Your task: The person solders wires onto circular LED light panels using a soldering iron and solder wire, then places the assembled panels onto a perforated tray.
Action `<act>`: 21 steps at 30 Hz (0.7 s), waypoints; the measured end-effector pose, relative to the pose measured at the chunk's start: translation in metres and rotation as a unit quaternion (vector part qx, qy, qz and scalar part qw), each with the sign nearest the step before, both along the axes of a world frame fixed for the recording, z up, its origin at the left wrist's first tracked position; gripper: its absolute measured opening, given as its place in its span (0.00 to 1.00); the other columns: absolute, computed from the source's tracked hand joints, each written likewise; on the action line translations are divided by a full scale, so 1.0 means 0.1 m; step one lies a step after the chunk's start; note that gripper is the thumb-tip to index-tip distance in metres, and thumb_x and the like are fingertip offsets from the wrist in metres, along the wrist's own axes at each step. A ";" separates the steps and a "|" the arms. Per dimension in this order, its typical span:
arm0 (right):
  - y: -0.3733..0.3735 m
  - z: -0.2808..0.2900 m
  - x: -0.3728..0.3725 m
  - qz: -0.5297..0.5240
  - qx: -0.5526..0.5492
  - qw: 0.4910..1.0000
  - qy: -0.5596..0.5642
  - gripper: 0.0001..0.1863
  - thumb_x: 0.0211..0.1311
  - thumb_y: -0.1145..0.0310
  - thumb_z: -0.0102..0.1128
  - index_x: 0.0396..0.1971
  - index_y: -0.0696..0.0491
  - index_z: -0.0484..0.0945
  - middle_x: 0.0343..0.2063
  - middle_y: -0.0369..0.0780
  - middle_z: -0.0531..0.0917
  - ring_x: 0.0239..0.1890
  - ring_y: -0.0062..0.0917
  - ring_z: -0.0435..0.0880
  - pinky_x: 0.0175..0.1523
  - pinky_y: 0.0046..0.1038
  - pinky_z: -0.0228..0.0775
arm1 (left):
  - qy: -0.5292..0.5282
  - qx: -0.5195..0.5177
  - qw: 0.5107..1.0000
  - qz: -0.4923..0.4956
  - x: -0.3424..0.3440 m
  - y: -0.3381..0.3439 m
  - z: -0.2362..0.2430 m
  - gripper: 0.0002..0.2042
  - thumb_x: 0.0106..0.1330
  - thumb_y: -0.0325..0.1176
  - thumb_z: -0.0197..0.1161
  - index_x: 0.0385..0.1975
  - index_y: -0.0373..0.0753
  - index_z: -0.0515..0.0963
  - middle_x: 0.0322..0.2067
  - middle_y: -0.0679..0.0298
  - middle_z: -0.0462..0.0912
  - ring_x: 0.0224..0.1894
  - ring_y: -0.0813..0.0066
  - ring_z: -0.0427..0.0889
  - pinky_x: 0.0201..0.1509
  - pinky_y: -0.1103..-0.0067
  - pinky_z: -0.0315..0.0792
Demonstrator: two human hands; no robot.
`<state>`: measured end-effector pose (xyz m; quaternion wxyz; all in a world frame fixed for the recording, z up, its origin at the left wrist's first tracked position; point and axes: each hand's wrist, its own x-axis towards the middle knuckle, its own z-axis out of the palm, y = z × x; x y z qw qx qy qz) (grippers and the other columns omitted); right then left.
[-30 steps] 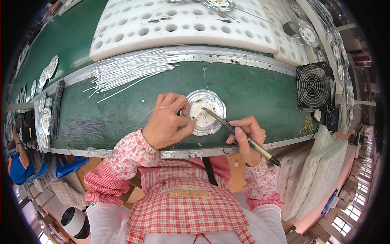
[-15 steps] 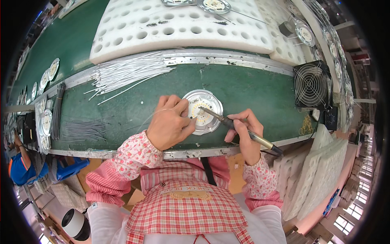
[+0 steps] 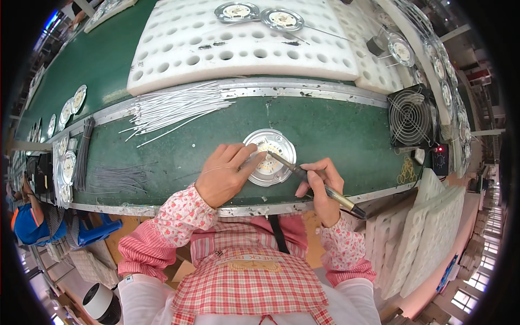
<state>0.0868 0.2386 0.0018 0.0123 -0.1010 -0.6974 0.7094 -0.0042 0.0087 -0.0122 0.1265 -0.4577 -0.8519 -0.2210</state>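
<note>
A round silver lamp disc (image 3: 277, 177) with a white centre and a ring of small yellow LEDs lies on the green bench. My right hand (image 3: 323, 187) grips a soldering iron (image 3: 296, 170) with a dark and brass-coloured handle. The iron's tip touches or hovers just over the disc's centre. At the disc's left side my left hand (image 3: 223, 172) is closed in a pinch, thumb and fingertips over the board. A thin wire trails leftward from under this hand, and a fine strand crosses its back. The pinched end is hidden by the fingers.
Bundles of white wires (image 3: 179, 108) and grey wires (image 3: 120, 177) lie left. White foam with holes (image 3: 206, 67) at the back bears lamp discs (image 3: 236, 12). A fan (image 3: 410, 116) and a control box with a red light (image 3: 440, 160) stand right, above foam sheets (image 3: 428, 233). A person (image 3: 33, 219) sits far left.
My left thumb and fingertips have moved further onto the disc, toward its centre. The iron's tip stays over the board. The whole view has shifted slightly, and a red light now shows on the box.
</note>
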 end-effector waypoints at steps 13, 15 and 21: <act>-0.16 -0.06 -0.42 0.177 0.383 0.894 0.150 0.52 0.39 0.58 0.81 0.66 0.53 0.62 0.59 0.48 0.72 0.65 0.46 0.67 0.71 0.48 0.52 | -0.032 -0.033 0.999 -0.009 -0.06 -0.03 0.04 0.22 0.51 0.26 0.67 0.50 0.43 0.81 0.47 0.61 0.78 0.47 0.65 0.78 0.49 0.70 0.71; -0.20 -0.05 -0.36 0.161 0.394 0.890 0.166 0.50 0.40 0.58 0.80 0.65 0.53 0.63 0.58 0.48 0.73 0.64 0.48 0.67 0.70 0.48 0.54 | -0.062 0.029 0.997 0.025 -0.20 -0.04 0.07 0.20 0.53 0.26 0.67 0.49 0.43 0.81 0.46 0.61 0.79 0.47 0.63 0.78 0.50 0.69 0.70; -0.22 -0.06 0.36 0.138 0.511 0.828 0.186 0.37 0.47 0.59 0.75 0.59 0.49 0.71 0.53 0.48 0.76 0.65 0.53 0.66 0.65 0.58 0.59 | -0.050 0.061 0.974 0.212 -0.88 -0.34 -0.04 0.09 0.58 0.27 0.68 0.39 0.39 0.83 0.39 0.59 0.82 0.44 0.59 0.81 0.52 0.70 0.71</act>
